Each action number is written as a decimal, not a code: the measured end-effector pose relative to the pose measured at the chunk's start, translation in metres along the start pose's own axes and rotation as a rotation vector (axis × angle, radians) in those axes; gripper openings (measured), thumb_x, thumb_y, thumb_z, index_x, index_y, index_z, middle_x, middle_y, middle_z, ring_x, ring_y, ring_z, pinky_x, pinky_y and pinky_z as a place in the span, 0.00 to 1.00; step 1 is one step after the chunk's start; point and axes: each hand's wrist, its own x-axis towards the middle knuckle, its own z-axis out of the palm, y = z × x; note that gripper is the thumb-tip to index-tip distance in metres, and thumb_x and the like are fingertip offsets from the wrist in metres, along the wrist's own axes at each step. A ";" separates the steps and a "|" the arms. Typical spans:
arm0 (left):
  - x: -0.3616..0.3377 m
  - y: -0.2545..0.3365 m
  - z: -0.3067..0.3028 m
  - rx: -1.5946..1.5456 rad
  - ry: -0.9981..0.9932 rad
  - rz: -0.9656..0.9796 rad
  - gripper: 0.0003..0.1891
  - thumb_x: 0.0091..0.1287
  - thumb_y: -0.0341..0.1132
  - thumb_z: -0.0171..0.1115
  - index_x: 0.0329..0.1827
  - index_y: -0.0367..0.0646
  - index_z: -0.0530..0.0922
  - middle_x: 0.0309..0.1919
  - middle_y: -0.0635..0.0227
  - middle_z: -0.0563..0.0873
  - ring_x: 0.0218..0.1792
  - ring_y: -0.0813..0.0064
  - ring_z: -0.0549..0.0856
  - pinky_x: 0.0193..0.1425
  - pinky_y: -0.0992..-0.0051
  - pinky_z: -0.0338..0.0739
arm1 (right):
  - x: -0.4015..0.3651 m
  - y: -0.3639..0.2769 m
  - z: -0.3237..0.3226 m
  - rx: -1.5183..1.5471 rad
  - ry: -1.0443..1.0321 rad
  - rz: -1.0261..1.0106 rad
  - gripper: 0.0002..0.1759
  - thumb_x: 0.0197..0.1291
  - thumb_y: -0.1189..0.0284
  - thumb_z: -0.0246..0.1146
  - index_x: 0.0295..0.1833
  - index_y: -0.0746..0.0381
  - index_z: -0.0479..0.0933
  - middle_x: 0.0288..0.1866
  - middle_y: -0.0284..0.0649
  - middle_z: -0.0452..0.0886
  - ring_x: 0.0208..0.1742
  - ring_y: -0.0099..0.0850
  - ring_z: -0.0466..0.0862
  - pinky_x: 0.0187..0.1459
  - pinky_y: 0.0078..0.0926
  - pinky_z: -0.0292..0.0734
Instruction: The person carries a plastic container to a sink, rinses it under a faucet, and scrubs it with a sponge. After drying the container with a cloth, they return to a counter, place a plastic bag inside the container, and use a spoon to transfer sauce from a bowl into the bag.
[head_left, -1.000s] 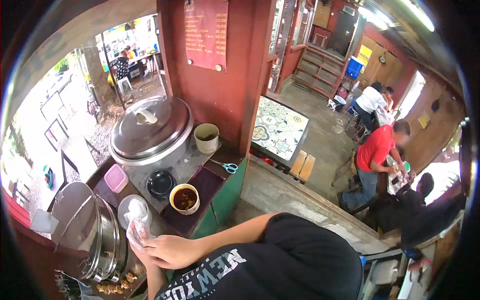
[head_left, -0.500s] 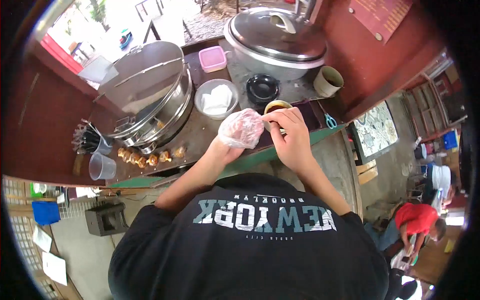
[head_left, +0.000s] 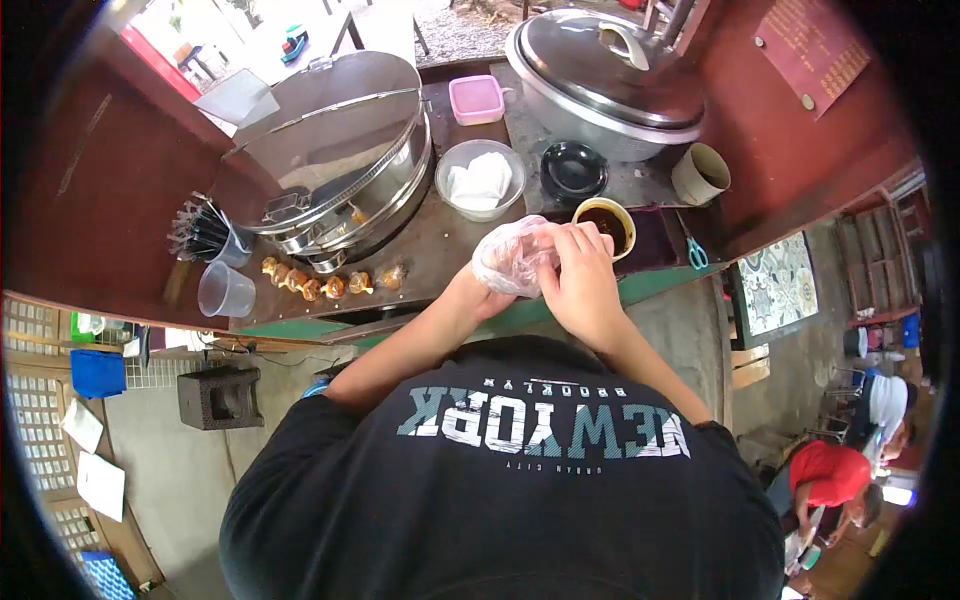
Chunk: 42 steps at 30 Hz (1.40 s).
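Note:
A crumpled clear plastic bag [head_left: 512, 256] covers the fingers of my left hand [head_left: 487, 292], which looks closed beneath it; whether anything is inside the bag I cannot make out. My right hand [head_left: 582, 275] presses against the bag's right side with bent fingers, gripping the plastic. Just beyond my right hand stands a cup of dark brown sauce [head_left: 606, 226]. A clear bowl with white paper or plastic [head_left: 480, 180] sits ahead of my left hand. Behind the sauce lies a black plate [head_left: 574, 171].
A lidded steel steamer [head_left: 350, 170] stands at left, a large lidded pot [head_left: 610, 85] at the back. Knotted bags of brown sauce [head_left: 333, 287] line the front edge near a plastic cup [head_left: 226, 290]. Scissors [head_left: 696, 252] lie at right. A person in red [head_left: 830, 474] is farther off.
My right hand has moved from above the sauce cup onto the bag and now grips it. The whole view has shifted, so the counter appears farther right.

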 end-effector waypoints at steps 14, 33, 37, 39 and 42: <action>-0.009 0.000 -0.018 0.087 -0.022 0.017 0.20 0.62 0.38 0.63 0.55 0.43 0.74 0.53 0.62 0.79 0.53 0.67 0.80 0.59 0.66 0.77 | -0.005 -0.001 0.017 0.182 -0.116 -0.066 0.19 0.54 0.63 0.63 0.48 0.62 0.75 0.46 0.40 0.79 0.52 0.37 0.73 0.53 0.42 0.59; -0.015 0.007 -0.020 0.095 -0.061 -0.062 0.27 0.59 0.41 0.64 0.59 0.37 0.72 0.56 0.56 0.78 0.58 0.62 0.78 0.63 0.62 0.73 | -0.012 -0.012 0.009 -0.099 -0.140 -0.190 0.20 0.51 0.61 0.65 0.48 0.61 0.77 0.50 0.38 0.77 0.56 0.34 0.71 0.54 0.46 0.57; -0.015 0.005 -0.027 0.099 -0.102 0.000 0.29 0.57 0.41 0.65 0.60 0.37 0.72 0.59 0.55 0.76 0.59 0.60 0.77 0.65 0.60 0.70 | -0.014 -0.008 0.010 -0.142 -0.116 -0.166 0.21 0.50 0.62 0.66 0.49 0.60 0.77 0.49 0.37 0.77 0.56 0.34 0.71 0.57 0.48 0.56; -0.014 0.007 -0.027 0.028 -0.063 -0.046 0.30 0.56 0.41 0.66 0.60 0.38 0.72 0.60 0.56 0.76 0.60 0.60 0.76 0.66 0.60 0.69 | -0.014 -0.005 0.009 -0.150 -0.183 -0.159 0.22 0.49 0.62 0.66 0.49 0.60 0.77 0.49 0.37 0.77 0.56 0.35 0.71 0.58 0.50 0.55; -0.009 0.000 -0.036 0.019 -0.025 -0.014 0.28 0.59 0.40 0.63 0.62 0.39 0.71 0.59 0.56 0.76 0.60 0.61 0.76 0.65 0.61 0.70 | -0.015 -0.002 0.015 -0.126 -0.105 -0.217 0.21 0.47 0.63 0.67 0.48 0.60 0.77 0.50 0.37 0.76 0.58 0.35 0.70 0.58 0.52 0.54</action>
